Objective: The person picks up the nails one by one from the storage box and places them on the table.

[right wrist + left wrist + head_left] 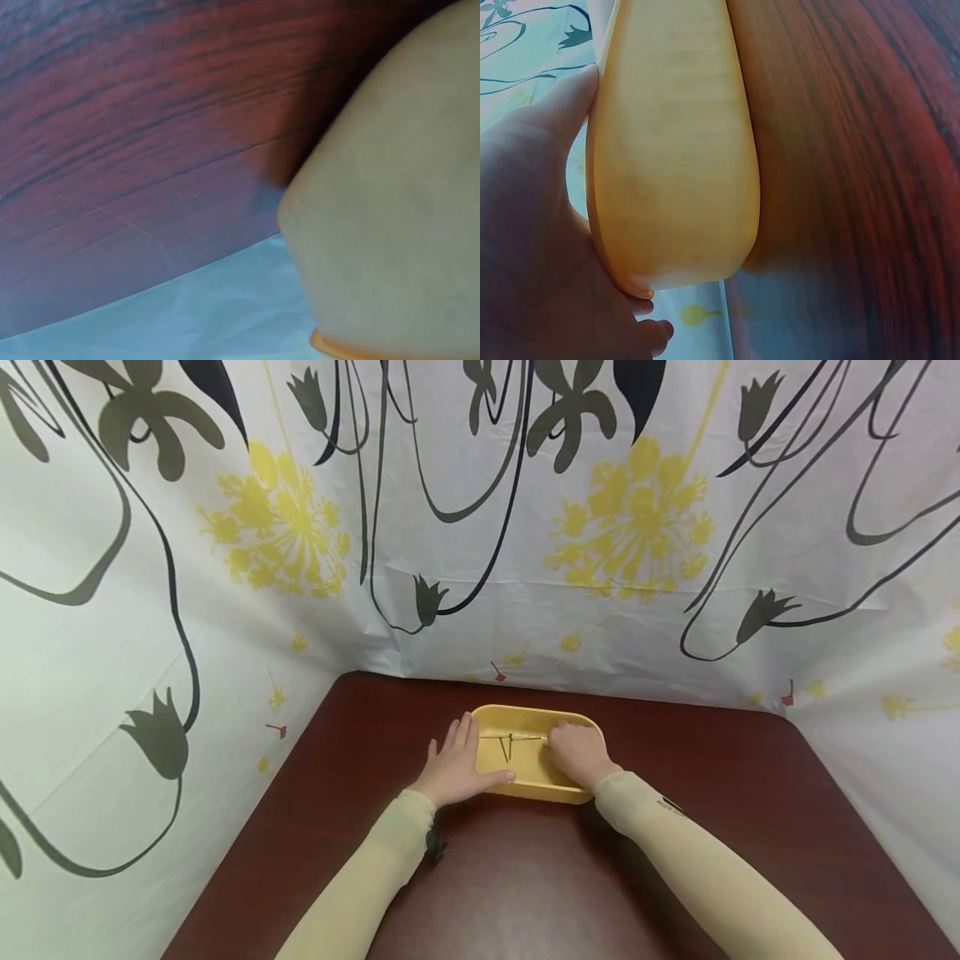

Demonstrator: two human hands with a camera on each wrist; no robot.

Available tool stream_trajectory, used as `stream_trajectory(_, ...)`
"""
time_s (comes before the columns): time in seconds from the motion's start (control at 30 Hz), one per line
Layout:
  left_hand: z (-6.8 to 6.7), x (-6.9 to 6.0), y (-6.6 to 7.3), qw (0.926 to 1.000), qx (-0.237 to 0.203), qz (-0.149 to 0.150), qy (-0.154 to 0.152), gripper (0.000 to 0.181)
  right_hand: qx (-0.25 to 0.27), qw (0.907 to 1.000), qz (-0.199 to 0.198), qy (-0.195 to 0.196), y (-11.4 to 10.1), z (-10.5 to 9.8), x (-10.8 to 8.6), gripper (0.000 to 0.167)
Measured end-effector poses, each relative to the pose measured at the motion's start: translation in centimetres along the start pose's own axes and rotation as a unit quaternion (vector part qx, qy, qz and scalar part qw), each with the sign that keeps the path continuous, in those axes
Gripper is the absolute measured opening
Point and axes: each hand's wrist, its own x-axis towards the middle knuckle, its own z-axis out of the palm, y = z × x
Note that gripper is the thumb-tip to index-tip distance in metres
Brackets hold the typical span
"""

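Your left hand spreads wide against the yellow tray; your right hand curls inside it, its grip hidden. Thin sticks lie inside the tray, so work seems underway; what's left I can't tell.

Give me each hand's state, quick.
Left hand: open, touching the yellow tray.
Right hand: curled inside the tray; whether it holds anything cannot be told.

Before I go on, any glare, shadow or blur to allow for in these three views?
Head: pale sheen on the near part of the table; left wrist: bluish cast on the cloth, tray softly shaded; right wrist: tray looks soft, dark shadow on the table alongside it.
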Motion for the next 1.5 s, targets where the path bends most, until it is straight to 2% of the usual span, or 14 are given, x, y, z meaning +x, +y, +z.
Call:
stream_trajectory(0.3,0.0,-0.1,0.0,1.0000,-0.005,-0.003,0.000,0.127,-0.007,0.9993,-0.029,0.023,-0.3,-0.8,-0.5,0.024)
stream_trajectory(0.47,-0.1,-0.2,0.0,0.9999,-0.011,-0.004,-0.001,0.126,0.000,0.9974,-0.050,0.052,-0.4,-1.2,-1.1,0.022)
stream_trajectory(0.77,0.0,0.0,0.0,1.0000,-0.007,-0.003,0.001,0.126,-0.004,0.9928,-0.082,0.087,-0.1,-2.0,-1.8,0.008)
stream_trajectory(1.13,-0.3,-0.2,0.2,0.9999,-0.012,0.002,0.002,0.126,0.006,0.9912,-0.096,0.091,0.6,-3.0,-2.8,0.027)
stream_trajectory(1.4,-0.3,-0.3,0.3,1.0000,-0.005,-0.002,-0.005,0.128,0.017,0.9897,-0.097,0.104,1.3,-3.3,-3.6,0.023)
stream_trajectory(1.5,-0.2,-0.2,0.3,1.0000,-0.003,0.000,-0.004,0.127,0.020,0.9889,-0.097,0.111,1.5,-3.4,-3.9,0.026)
